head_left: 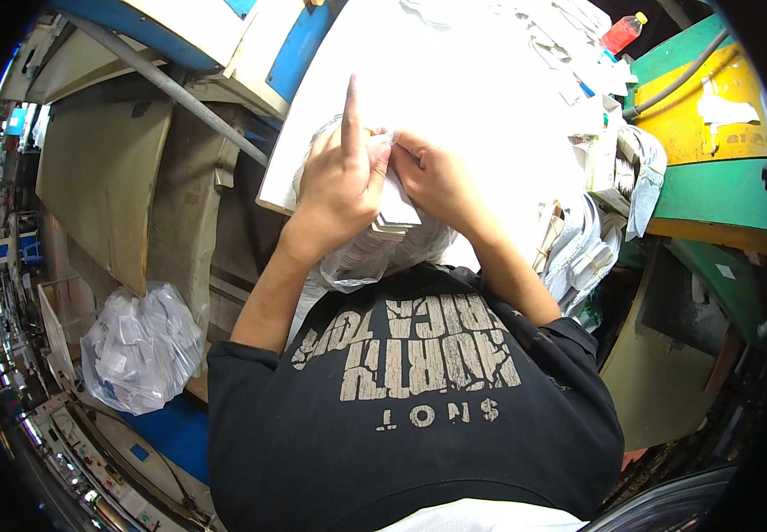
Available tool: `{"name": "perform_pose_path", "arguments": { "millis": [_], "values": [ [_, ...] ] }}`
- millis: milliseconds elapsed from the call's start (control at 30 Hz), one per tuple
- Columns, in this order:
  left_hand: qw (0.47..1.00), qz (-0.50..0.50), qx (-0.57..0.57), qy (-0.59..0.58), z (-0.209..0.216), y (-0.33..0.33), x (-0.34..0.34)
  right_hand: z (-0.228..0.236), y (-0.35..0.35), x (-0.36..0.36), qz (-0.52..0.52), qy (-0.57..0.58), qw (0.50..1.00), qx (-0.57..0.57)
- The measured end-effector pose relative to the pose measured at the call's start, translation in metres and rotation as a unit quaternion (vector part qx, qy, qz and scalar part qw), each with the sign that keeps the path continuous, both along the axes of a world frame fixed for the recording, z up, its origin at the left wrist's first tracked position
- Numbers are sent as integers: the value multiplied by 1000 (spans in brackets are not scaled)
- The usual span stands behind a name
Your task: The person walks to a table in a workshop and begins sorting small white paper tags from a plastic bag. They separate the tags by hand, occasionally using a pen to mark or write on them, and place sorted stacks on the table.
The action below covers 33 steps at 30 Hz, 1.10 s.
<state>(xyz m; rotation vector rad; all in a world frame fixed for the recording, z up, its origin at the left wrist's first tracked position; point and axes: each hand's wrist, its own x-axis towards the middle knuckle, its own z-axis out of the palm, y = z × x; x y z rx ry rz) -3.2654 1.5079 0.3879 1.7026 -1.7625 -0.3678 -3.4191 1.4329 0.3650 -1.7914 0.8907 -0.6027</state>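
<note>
In the head view, a person in a black T-shirt (428, 452) pinches the gathered film of a clear plastic bag (348, 263) between the thumb and fingers of each hand, left (334, 186) and right (443, 182), the left index finger pointing straight out. A hard tug could split the thin film, and a loosened pinch could let the stacked white flat pieces (394, 222) slide off the white table (507, 115). The stack lies between the hands, toward the person's chest.
</note>
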Motion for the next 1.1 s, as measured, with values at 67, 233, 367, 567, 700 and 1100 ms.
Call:
{"name": "perform_pose_path", "arguments": {
  "millis": [67, 233, 367, 567, 700, 1100],
  "values": [
    [1000, -6, -5, -19, 0, -1, -1, -5, -4, -2, 46, -63, 997, -18],
    [997, -22, -33, -71, -6, 1, -1, 9, -8, -12, 143, -59, 985, -76],
    [998, -10, -31, -53, -11, 1, 1, 11, 1, 2, 79, -27, 996, -12],
    [998, -18, -52, -41, -11, 1, 0, 4, 3, 12, -10, -53, 994, 93],
    [996, -18, -86, 25, -11, 3, 0, -1, 6, 12, -28, -194, 966, 169],
    [955, -26, -18, 296, -16, 3, 11, -19, 8, 2, 32, -309, 926, 216]
  ]
}}
